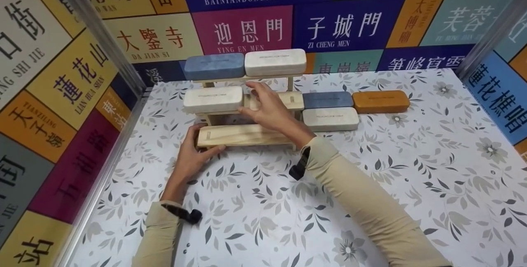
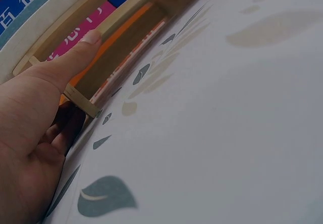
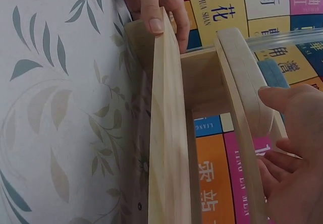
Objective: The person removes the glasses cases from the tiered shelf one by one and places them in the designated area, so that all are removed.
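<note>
The left hand (image 1: 192,152) grips the left end of the front wooden shelf (image 1: 239,134), its thumb lying along the front edge and its other fingers curled round the outer end, partly in shadow in the left wrist view. The right hand (image 1: 266,105) is spread above the middle shelf (image 1: 294,100), with thumb and index finger well apart. Its thumb touches the white case (image 1: 213,99) near that case's right end, while the other fingers bend loosely below; a firm hold does not show.

This white case sits at the left end of the middle shelf. On the top shelf (image 1: 255,78), a blue case (image 1: 214,66) takes the left end and another white case (image 1: 276,62) the right end, side by side. Off the right end of the middle shelf, on the table (image 1: 395,184), a second blue case (image 1: 328,99) and an orange case (image 1: 381,101) lie in a row, with a third white case (image 1: 330,119) directly in front of the blue one.

The right forearm reaches in from the table's front edge and covers part of the front shelf toward its right end; the right hand hides the centre of the middle shelf. A black wrist strap (image 1: 300,164) hangs at the right cuff. Along the table's back edge stands a wall (image 1: 243,30) of coloured panels lettered with place names, and similar panels line both side edges.
</note>
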Available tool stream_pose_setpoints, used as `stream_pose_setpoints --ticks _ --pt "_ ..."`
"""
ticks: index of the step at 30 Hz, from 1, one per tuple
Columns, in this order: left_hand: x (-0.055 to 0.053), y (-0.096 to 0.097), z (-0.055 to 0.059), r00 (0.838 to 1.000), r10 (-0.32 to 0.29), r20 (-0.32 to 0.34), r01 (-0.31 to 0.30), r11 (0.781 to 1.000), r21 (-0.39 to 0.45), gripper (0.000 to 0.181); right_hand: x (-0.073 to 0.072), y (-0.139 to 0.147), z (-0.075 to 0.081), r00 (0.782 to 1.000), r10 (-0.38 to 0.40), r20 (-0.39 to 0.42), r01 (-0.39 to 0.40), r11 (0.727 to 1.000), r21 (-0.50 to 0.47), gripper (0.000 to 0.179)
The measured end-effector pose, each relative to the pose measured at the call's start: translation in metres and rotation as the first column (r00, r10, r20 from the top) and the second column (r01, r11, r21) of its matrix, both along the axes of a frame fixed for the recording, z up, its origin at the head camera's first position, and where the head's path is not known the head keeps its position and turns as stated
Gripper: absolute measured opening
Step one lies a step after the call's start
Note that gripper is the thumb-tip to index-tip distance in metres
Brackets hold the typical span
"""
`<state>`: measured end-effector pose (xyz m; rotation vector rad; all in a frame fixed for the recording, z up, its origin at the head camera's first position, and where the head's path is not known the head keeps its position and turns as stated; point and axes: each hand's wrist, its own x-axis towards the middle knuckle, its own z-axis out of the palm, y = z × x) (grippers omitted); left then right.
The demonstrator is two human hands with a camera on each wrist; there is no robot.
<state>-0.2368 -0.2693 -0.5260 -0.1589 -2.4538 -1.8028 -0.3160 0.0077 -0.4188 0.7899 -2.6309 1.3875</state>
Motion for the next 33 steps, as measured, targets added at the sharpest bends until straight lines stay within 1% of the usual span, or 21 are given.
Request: stream_pose_setpoints --ticks 3,5,10,13,16,19,28,33 --pt "0.000 -0.001 0.000 1.000 0.002 -0.002 -0.002 1.000 -0.007 0.095 0.000 -0.006 -0.001 0.999 -0.032 -0.018 0.033 0.999 0.037 0.083" --pt "0.000 -0.002 -0.001 1.000 0.002 0.001 -0.002 1.000 -0.007 0.096 0.000 -0.010 -0.001 0.998 -0.058 -0.026 0.059 0.995 0.078 0.086" --pt "0.002 -0.002 -0.002 1.000 0.006 0.001 -0.006 1.000 -0.017 0.095 0.001 -0.019 -0.002 0.992 -0.101 -0.075 0.113 0.976 0.187 0.096" --pt "0.002 -0.001 -0.001 1.000 0.011 0.003 -0.010 1.000 -0.030 0.095 0.002 -0.022 -0.003 0.987 -0.123 -0.104 0.143 0.966 0.217 0.098" --pt "0.001 0.000 0.000 1.000 0.011 -0.001 -0.011 0.999 -0.036 0.095 0.003 -0.024 -0.005 0.983 -0.144 -0.117 0.168 0.959 0.230 0.098" --pt "0.001 0.000 0.001 1.000 0.016 -0.007 -0.016 0.999 -0.033 0.095 0.003 -0.026 -0.004 0.981 -0.153 -0.115 0.176 0.959 0.224 0.098" --pt "0.000 0.001 0.000 1.000 0.016 -0.003 -0.016 1.000 -0.025 0.096 0.000 -0.028 -0.001 0.979 -0.197 -0.053 0.203 0.966 0.162 0.087" --pt "0.000 0.001 0.000 1.000 0.024 -0.002 -0.024 0.999 -0.027 0.096 -0.001 -0.025 0.000 0.986 -0.163 -0.038 0.166 0.981 0.096 0.088"
